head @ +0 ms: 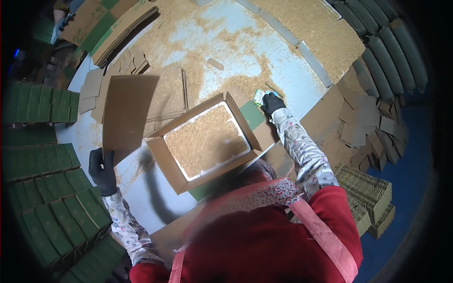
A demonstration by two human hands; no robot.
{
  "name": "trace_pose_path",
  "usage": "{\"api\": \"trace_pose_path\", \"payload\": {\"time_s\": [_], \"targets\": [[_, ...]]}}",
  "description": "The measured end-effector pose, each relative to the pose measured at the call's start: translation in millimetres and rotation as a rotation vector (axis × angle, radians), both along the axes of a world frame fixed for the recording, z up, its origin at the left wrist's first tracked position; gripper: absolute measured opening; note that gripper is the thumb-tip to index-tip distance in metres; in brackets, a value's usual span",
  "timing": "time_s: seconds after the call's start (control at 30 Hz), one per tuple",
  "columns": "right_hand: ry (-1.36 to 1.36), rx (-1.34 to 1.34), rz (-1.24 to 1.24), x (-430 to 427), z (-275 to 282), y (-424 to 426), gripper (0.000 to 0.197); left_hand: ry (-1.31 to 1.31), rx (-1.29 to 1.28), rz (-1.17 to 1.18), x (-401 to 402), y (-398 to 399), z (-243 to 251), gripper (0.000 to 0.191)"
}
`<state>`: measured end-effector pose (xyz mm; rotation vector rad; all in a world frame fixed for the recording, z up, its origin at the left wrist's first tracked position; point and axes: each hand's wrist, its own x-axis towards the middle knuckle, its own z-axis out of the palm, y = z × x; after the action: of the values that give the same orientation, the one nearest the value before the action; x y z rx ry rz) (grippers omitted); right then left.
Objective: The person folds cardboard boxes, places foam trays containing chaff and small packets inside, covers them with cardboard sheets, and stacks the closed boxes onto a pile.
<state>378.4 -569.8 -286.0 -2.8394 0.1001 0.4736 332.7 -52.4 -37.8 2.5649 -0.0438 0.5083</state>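
Before me stands an open cardboard box (166,164) with a white tray inside, full of pale shavings (205,141). My left hand (102,169), in a dark glove, pinches the lower corner of a flat cardboard sheet (129,113) held up left of the box. To the right of the box, my right hand (272,104), also gloved, is on small green and white printed packets or cards (259,97) lying on the shavings. Its fingertips are partly hidden, so its grip is unclear.
Flat cardboard pieces (168,92) lie beyond the box, and folded cartons (124,30) are stacked at the upper left. A low metal strip (315,63) borders a heap of shavings. Green boxes (39,102) line the left; filled sacks (407,53) stand at right. Another person's gloved hand (65,21) shows upper left.
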Motion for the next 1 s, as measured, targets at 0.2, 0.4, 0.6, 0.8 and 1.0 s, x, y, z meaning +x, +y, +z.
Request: {"api": "trace_pose_path", "payload": {"time_s": [0.2, 0.4, 0.6, 0.8, 1.0], "targets": [[0.077, 0.319, -0.059, 15.9, -12.4, -23.5, 0.036, -0.053, 0.398, -0.590, -41.1, -100.4, -6.0, 0.016], [0.209, 0.402, -0.229, 17.6, -4.3, -16.0, 0.026, 0.516, 0.512, -0.960, -57.1, -128.3, -60.4, 0.017], [-0.592, 0.673, 0.050, -23.6, 154.3, 86.0, 0.011, 0.803, 0.444, -0.952, -64.6, -130.8, -114.7, 0.018], [-0.066, -0.174, 0.911, -59.0, 128.8, 150.8, 0.014, 0.558, 0.656, -1.006, -48.6, -106.0, -79.8, 0.032], [-0.547, 0.353, 0.856, -31.9, 177.7, 58.5, 0.057, 0.368, 0.543, -0.799, -51.5, -41.5, -52.0, 0.073]]}}
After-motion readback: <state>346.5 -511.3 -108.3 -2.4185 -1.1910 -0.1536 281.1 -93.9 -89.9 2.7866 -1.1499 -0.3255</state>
